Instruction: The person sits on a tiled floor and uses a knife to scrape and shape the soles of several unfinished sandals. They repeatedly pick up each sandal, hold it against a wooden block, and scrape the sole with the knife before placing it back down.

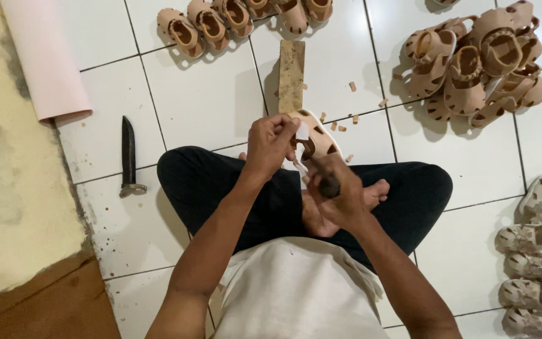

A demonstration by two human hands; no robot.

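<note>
Beige sandal (318,139) in left hand (270,143) — dark-handled knife (325,177) in right hand (341,199)

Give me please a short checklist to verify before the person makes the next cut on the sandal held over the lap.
1. Left hand grips the sandal firmly: ok, fingers wrap its edge.
2. Right hand holds the dark-handled tool securely: ok, fist closed on the handle.
3. Blade tip away from the left fingers: cannot tell, the tip is hidden.
4. Bare feet away from the cutting: not ok, they lie just under the hands.
5. Wooden block within reach: ok, on the tiles just ahead.
6. Spare knife away from the legs: ok, it lies apart on the tiles.
</note>
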